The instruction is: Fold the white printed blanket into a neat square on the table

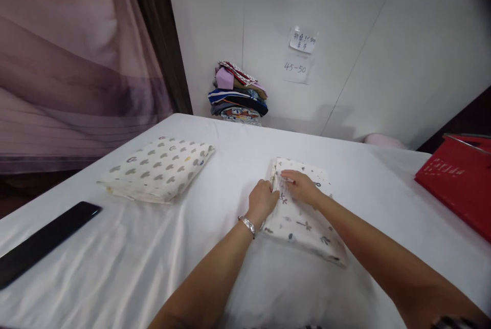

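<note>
1. Nearest the camera, both bare forearms reach out over the white-covered surface (115,267) towards a folded printed cloth (303,221), which lies right of the middle of the surface and serves as the landmark here.
2. The left hand (263,200), with a metal bracelet (247,225) at its wrist, rests at the cloth's left edge; its grip is clenched, pinching the edge layers of the cloth.
3. The right hand (301,185) lies on top of the cloth near its far left corner, fingers (286,175) bent onto the fabric beside the left hand; whether this grip truly grasps the cloth or only presses it, I cannot tell.
4. Far left of the cloth and nearer the camera, a long black flat object (42,242) lies at the surface's edge.
5. Left of the cloth, well apart from it, lies a second folded cloth (157,168), pale with grey and coloured shapes.
6. Right of the cloth, at the surface's right edge, sits a red box (458,180) with pale lettering too small to read; what it holds is not visible.
7. Beyond the cloth, against the wall, stands a pile of folded coloured fabrics (238,91).
8. Above and behind the cloth, two paper notes (301,55) hang on the wall: the upper handwritten note is unreadable, the lower one reads "45-50".
</note>
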